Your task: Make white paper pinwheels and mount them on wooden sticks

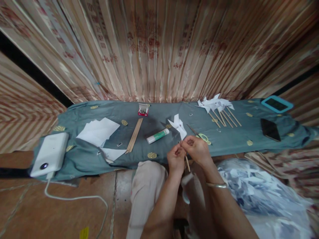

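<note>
Left hand point(176, 158) and right hand point(198, 150) meet, fingertips pinched together, their grip hidden; a wooden stick point(187, 164) juts below. A white paper pinwheel point(178, 125) sits just beyond. Apparently fine assembly, calling for steady fingers.

Open to the left of the left hand point(176, 158) over bare cloth point(143, 146) as far as the row of wooden sticks point(134, 136), barring only the glue stick point(158, 136) lying aslant between. Obstructed just ahead of the hands by the white pinwheel point(178, 126) and, near the right hand point(197, 149), by the scissors point(203, 136), but passable between the red box point(143, 112) and the bunched pinwheels point(215, 104), up to the curtain point(159, 66). Free also on the right between those bunched pinwheels and the black phone point(270, 129), with the blue-framed device point(277, 104) beyond it.
</note>
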Demonstrator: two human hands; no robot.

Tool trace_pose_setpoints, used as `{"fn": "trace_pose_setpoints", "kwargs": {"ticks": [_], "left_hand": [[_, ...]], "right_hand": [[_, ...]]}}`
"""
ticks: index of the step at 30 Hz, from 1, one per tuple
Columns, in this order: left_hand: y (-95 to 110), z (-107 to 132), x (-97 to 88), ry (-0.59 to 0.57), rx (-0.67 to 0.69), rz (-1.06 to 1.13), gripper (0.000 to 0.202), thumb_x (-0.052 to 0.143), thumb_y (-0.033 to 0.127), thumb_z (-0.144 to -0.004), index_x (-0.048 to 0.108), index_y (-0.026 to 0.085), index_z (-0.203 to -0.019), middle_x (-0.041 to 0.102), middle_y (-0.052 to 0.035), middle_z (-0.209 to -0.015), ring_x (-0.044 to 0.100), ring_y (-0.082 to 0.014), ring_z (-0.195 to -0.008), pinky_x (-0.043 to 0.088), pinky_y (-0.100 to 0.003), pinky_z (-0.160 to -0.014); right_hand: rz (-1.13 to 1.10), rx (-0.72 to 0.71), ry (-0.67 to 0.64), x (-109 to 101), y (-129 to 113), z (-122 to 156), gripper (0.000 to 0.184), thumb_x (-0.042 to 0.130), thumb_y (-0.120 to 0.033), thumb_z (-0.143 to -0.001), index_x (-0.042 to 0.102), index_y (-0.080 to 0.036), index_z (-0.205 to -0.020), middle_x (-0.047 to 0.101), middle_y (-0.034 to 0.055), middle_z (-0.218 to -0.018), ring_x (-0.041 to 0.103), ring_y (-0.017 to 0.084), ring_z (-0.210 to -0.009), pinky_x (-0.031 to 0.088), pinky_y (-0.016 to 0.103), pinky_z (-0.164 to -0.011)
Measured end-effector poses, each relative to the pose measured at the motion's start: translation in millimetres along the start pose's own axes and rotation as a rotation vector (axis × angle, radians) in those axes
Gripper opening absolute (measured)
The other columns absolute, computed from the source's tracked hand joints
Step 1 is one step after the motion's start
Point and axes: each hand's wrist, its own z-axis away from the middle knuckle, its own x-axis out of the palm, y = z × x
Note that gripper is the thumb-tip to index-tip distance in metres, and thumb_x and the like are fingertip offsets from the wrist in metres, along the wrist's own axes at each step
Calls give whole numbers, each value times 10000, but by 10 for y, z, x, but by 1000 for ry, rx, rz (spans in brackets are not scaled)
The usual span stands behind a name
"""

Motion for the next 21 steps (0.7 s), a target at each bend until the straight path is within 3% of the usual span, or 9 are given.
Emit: {"fn": "trace_pose_setpoints", "kwargs": {"ticks": [5, 9, 15, 18, 21], "left_hand": [[-59, 44, -9, 4, 22, 14, 427, 777, 264, -632, 700, 170, -1042, 708, -67, -925, 648, -174, -870, 502, -251, -751], [-134, 115, -13, -15, 18, -55, 506, 749, 269, -705, 634, 184, -1190, 669, -112, -1121, 617, -219, -1061, 488, -317, -886], [-226, 198, 54, -72, 7, -125, 356, 707, 231, -739, 689, 212, -1094, 659, -109, -1138, 608, -230, -1064, 490, -328, -892], [-240, 207, 102, -95, -36, -132, 328, 706, 239, -746, 699, 216, -1073, 653, -111, -1135, 612, -238, -1056, 489, -340, -899], [-248, 200, 144, -108, -45, -150, 285, 700, 238, -746, 716, 221, -1031, 658, -106, -1105, 608, -240, -1051, 488, -345, -897]], "right_hand": [[3, -37, 143, -106, -27, -128, 187, 572, -373, -757, 623, -230, -648, 698, 19, -617, 668, 201, -618, 438, 280, -593], [239, -37, 232, -385, 91, -428, 182, 589, -377, -765, 665, -221, -710, 708, 42, -675, 658, 216, -653, 412, 291, -596], [581, 41, 291, -802, 493, -1233, 169, 642, -308, -772, 708, -154, -796, 703, 155, -762, 642, 283, -724, 362, 364, -638], [548, 54, 312, -871, 656, -1629, 177, 667, -269, -763, 711, -100, -792, 674, 211, -753, 633, 313, -785, 337, 409, -673], [442, 36, 333, -818, 797, -1907, 118, 704, -200, -721, 682, -90, -685, 645, 197, -705, 625, 314, -838, 329, 426, -705]]}}
